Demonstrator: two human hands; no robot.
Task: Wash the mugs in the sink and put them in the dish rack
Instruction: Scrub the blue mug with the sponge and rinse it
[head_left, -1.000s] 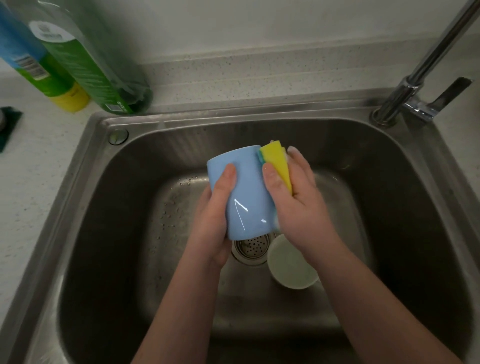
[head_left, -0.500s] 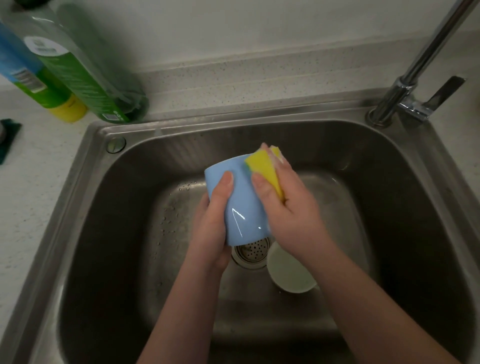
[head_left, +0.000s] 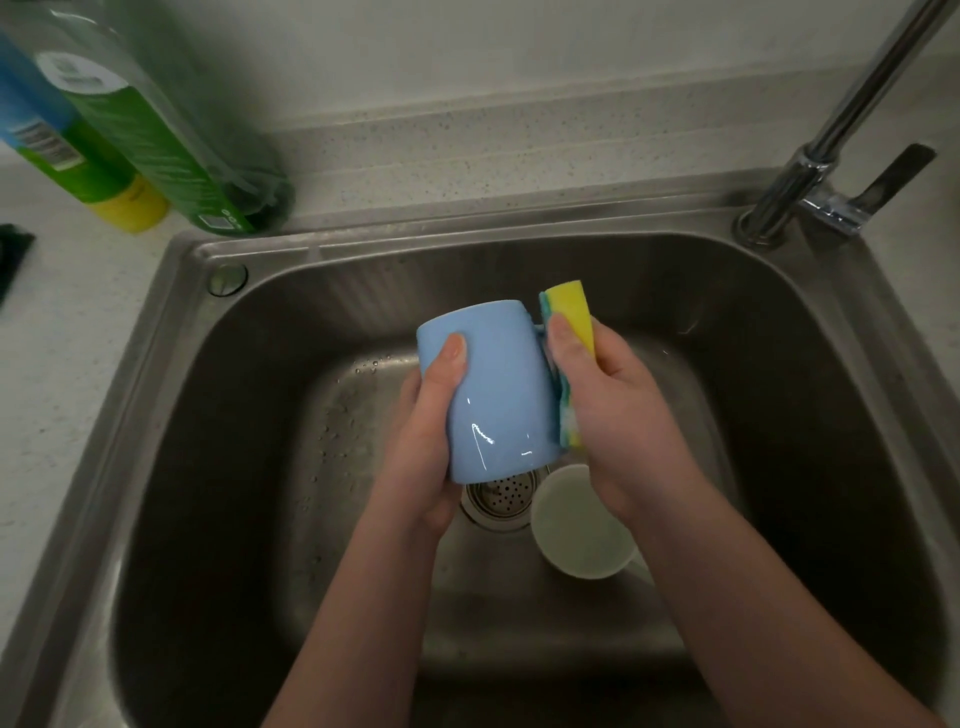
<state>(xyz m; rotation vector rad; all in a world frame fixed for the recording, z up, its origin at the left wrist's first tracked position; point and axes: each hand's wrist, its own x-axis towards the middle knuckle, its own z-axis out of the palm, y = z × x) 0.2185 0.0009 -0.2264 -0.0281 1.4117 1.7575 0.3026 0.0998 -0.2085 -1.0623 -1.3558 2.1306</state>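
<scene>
A light blue mug (head_left: 493, 384) hangs above the steel sink (head_left: 779, 415), its base tilted away from me. My left hand (head_left: 423, 441) grips the mug from the left, thumb across its side. My right hand (head_left: 618, 415) holds a yellow sponge (head_left: 569, 322) with a green scouring face, pressed against the mug's right side. A white mug (head_left: 579, 530) sits on the sink floor beside the drain (head_left: 501, 501), partly hidden by my right wrist. The dish rack is out of view.
A chrome tap (head_left: 810, 171) with a lever rises at the sink's back right corner. Two green detergent bottles (head_left: 156, 130) stand on the speckled counter (head_left: 47, 364) at the back left. A dark cloth (head_left: 13, 254) lies at the left edge.
The sponge has slid from the mug's upper front face round to its right side. The mug has turned slightly, showing more of its blue face.
</scene>
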